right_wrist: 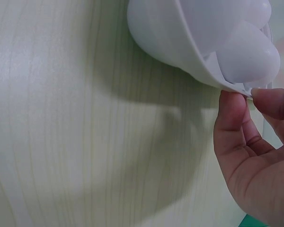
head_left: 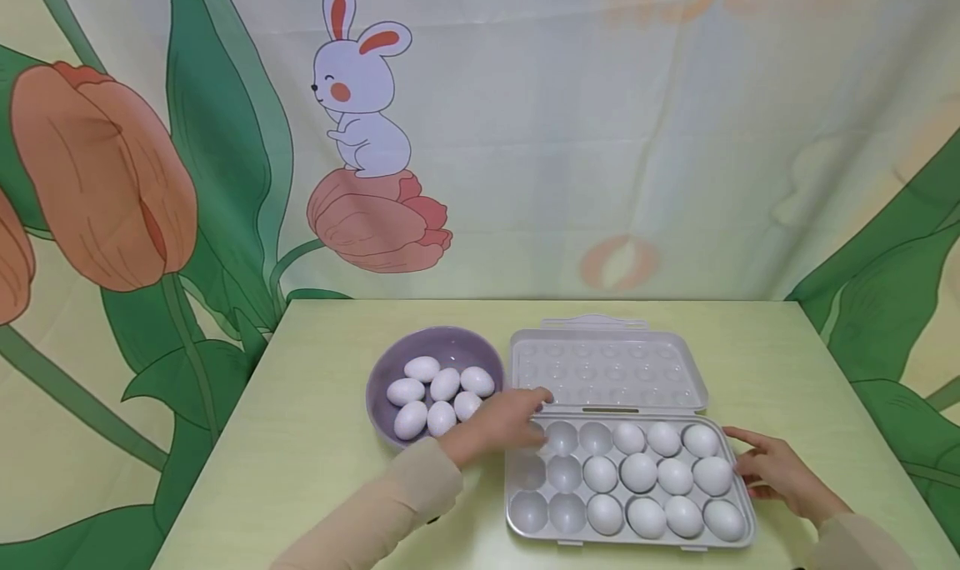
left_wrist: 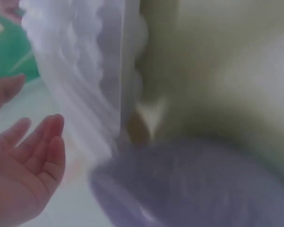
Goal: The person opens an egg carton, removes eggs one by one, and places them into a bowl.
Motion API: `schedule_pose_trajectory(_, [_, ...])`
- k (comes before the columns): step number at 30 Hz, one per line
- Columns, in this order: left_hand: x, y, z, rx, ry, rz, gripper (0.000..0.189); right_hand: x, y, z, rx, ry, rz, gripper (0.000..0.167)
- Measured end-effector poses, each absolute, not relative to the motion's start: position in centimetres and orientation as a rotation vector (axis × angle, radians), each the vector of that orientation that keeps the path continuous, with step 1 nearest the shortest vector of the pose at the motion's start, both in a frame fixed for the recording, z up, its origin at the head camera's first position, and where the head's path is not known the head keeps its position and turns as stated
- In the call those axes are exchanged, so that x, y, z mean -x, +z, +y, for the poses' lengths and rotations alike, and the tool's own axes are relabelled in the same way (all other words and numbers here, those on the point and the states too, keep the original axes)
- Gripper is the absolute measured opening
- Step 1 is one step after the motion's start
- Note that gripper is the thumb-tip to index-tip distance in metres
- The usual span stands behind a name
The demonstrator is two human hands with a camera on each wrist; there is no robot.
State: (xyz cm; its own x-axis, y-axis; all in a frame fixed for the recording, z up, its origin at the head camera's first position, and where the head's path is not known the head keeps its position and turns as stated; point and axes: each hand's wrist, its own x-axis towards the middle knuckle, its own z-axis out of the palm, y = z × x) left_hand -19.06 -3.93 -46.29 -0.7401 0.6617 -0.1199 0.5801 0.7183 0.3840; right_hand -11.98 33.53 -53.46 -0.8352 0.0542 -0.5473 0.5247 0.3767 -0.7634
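Your left hand point(head_left: 501, 421) hovers over the far left corner of the egg tray point(head_left: 628, 542), between it and the purple bowl point(head_left: 377, 380). The left wrist view shows its fingers point(left_wrist: 46, 142) released and lightly spread, palm bare, holding nothing. Your right hand point(head_left: 776, 471) sits at the tray's right edge; the right wrist view shows its thumb and forefinger point(right_wrist: 234, 111) pinching the thin rim there. Keep that pinch light and low, so the tray stays flat on the desk point(head_left: 315, 437) and the filled cups do not tip.

Working outward: the tray lies at the near right, its clear lid point(head_left: 607, 368) folded back on the far side. The eggs in the tray point(head_left: 639, 472) fill the right-hand columns; the cups on the left are bare. The eggs in the bowl point(head_left: 445, 384) lie piled just left of the tray, and your left hand is very near the rightmost of them.

To do this well, I would take one egg at a time, cupping it with the fingertips around its middle instead of squeezing the ends. Lower it blunt end down into the nearest bare cup beside the filled ones. Don't drag your sleeve point(head_left: 405, 491) across the bowl's rim.
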Motion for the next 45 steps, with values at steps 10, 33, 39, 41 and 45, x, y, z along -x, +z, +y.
schedule_pose_trajectory(10, [17.5, -49.9, 0.0, -1.139, 0.435, 2.612, 0.055, 11.9, -53.4, 33.2, -0.500, -1.461, 2.203, 0.062])
schedule_pose_trajectory(33, [15.7, -50.7, 3.9, -1.409, -0.281, 2.630, 0.039, 12.0, -53.4, 33.4, -0.506, -1.450, 2.196, 0.062])
schedule_pose_trajectory(39, [16.4, -50.9, 3.9, -1.362, -0.129, 2.617, 0.039, 12.0, -53.5, 33.5, -0.512, -1.445, 2.191, 0.061])
schedule_pose_trajectory(41, [16.7, -50.7, 3.6, -1.348, -0.014, 2.608, 0.034, 12.0, -53.4, 33.5, -0.511, -1.448, 2.192, 0.061])
schedule_pose_trajectory(45, [17.4, -49.7, 3.1, -1.303, 0.256, 2.566, 0.027, 11.9, -53.3, 33.6, -0.508, -1.455, 2.196, 0.062])
